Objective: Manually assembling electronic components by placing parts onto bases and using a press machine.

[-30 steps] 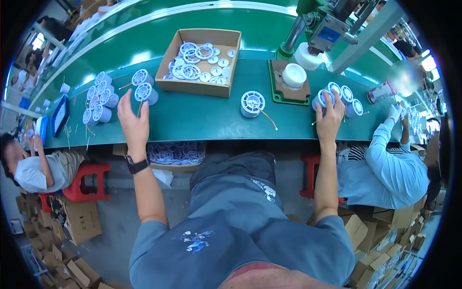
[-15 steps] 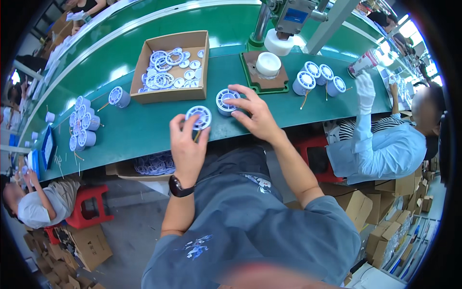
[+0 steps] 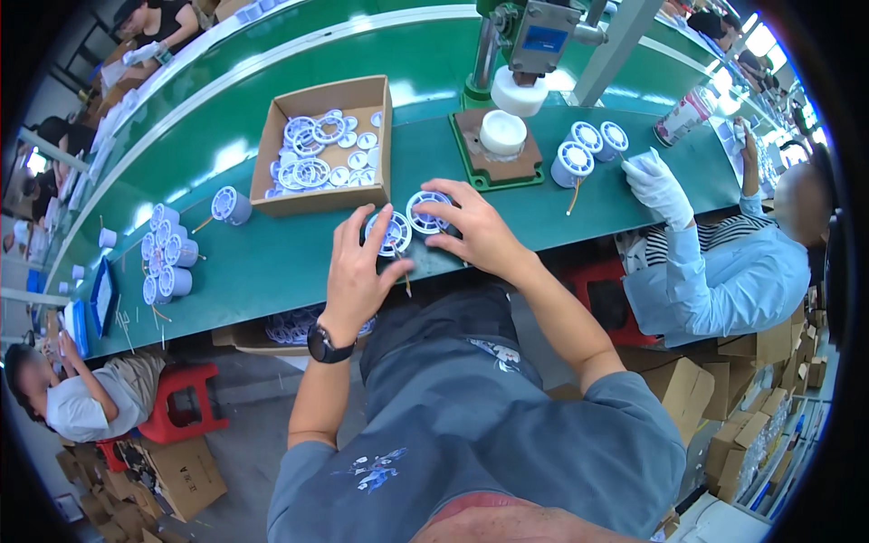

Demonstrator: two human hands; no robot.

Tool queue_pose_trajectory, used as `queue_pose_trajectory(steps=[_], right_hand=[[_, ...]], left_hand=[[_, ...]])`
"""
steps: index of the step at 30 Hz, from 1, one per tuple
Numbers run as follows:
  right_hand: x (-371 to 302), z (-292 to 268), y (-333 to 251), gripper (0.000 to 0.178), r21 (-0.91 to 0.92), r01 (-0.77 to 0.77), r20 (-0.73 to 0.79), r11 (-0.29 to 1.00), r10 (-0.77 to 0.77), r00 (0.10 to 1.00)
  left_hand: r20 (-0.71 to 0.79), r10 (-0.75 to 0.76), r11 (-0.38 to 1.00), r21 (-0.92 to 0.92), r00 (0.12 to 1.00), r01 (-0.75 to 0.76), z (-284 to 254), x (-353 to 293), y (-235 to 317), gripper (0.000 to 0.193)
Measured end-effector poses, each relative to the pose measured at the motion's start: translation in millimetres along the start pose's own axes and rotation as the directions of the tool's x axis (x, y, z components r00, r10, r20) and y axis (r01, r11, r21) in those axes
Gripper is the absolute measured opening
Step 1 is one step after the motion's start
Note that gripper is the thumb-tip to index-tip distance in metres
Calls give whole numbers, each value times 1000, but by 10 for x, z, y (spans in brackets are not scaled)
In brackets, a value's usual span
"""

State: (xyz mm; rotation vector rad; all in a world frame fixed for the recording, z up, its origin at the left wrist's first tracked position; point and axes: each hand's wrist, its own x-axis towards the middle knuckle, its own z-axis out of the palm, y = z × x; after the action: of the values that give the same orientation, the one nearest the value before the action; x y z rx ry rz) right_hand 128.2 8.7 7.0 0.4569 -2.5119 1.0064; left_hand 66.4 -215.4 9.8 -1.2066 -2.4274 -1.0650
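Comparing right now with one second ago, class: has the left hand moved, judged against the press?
Yes: the left hand has moved right, closer to the press.

1. Left: open bench (image 3: 262, 271) between the cylinder cluster (image 3: 167, 252) and the left hand (image 3: 358, 276); a lone cylinder (image 3: 232, 206) obstructs its rear.
2. Between hands: two wheel-topped cylinders (image 3: 428, 214) occupy the space.
3. Ahead: cardboard box (image 3: 321, 197) and press (image 3: 540, 41) obstruct; narrow gap between.
4. Right: passable from the right hand (image 3: 484, 231) to three cylinders (image 3: 574, 165); co-worker's gloved hand (image 3: 659, 190) obstructs beyond.
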Motion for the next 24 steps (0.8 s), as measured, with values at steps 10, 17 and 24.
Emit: queue_pose_trajectory(steps=[10,17,24], right_hand=[[1840,324,144,24,-555,207,406,806,45,913],[2094,609,357,17,-597,165,481,785,186,857],[2098,569,300,19,-563,168,474,809,150,867]], left_hand=[[176,-166,905,419,970,79,-494,592,-444,36],[44,-134,920,376,990,108,-385,676,-450,26],[550,-47,994,106,834,-14,-334,1337,-1018,18]])
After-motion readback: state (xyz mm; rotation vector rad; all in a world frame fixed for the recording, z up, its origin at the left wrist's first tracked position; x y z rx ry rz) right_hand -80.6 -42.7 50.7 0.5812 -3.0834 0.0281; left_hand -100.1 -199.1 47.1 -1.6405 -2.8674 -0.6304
